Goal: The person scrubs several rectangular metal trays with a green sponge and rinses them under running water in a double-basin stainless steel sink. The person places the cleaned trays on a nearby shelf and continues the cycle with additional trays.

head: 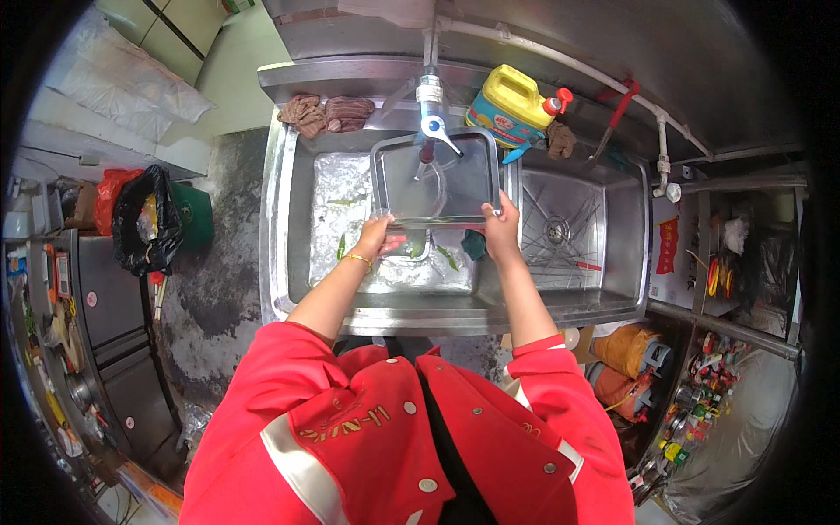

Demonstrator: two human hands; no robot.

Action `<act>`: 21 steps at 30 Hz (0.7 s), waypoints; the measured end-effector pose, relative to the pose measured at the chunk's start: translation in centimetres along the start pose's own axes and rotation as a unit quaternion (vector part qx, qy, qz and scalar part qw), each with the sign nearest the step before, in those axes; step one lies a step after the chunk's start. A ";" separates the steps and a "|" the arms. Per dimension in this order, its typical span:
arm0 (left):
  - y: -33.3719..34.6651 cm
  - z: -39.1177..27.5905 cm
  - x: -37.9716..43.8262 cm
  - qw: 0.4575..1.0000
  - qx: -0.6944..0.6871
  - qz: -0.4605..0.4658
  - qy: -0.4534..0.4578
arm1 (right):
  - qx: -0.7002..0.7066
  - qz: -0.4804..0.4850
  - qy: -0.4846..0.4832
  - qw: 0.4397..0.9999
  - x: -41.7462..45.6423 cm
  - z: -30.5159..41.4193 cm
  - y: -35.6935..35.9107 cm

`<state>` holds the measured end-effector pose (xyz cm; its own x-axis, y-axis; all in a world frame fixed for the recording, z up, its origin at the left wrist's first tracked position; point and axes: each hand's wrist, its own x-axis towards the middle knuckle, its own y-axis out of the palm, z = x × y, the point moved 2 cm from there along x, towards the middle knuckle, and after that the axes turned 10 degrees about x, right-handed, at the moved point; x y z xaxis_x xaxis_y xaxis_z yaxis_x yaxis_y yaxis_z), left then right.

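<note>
A rectangular metal tray (462, 180) is held above the left sink basin (300, 216), tilted under the tap (430, 108). Water appears to run from the spout onto its surface. My left hand (379, 241) grips the near left corner, with some fingers stretched out beneath the edge. At the near right corner, my right hand (503, 226) has its thumb over the rim. Shallow water and several green leaf pieces (447, 258) lie in the basin below. Beside my right hand is a dark green cloth or scrubber (474, 245). Part of another rectangular container (420, 252) shows beneath the tray.
Thin metal skewers (584, 246) lie scattered in the right basin. Along the back ledge are brown cloths (348, 113) and a yellow detergent jug (512, 98). A red-handled tool (617, 115) hangs from the pipe. Left, on the floor side, is a black-bagged bin (138, 223).
</note>
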<state>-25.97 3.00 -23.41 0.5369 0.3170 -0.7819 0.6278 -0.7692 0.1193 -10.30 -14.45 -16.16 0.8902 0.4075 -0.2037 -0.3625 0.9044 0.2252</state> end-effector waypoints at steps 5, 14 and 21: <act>-2.0 -0.7 5.6 0.954 0.187 -0.150 0.178 | -0.057 0.025 0.001 0.998 -0.6 1.3 0.7; -1.9 -3.9 8.2 0.956 0.233 -0.086 0.153 | -0.014 0.005 -0.033 0.999 1.0 -0.7 -2.5; -2.4 -3.8 0.7 0.997 0.018 0.063 0.032 | 0.214 0.040 0.087 0.972 0.7 0.4 -0.1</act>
<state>-25.00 7.18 -21.97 0.6466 0.2505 -0.7205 0.5322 -0.8248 0.1909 -9.55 -14.29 -15.92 0.7902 0.5231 -0.3195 -0.2467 0.7485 0.6155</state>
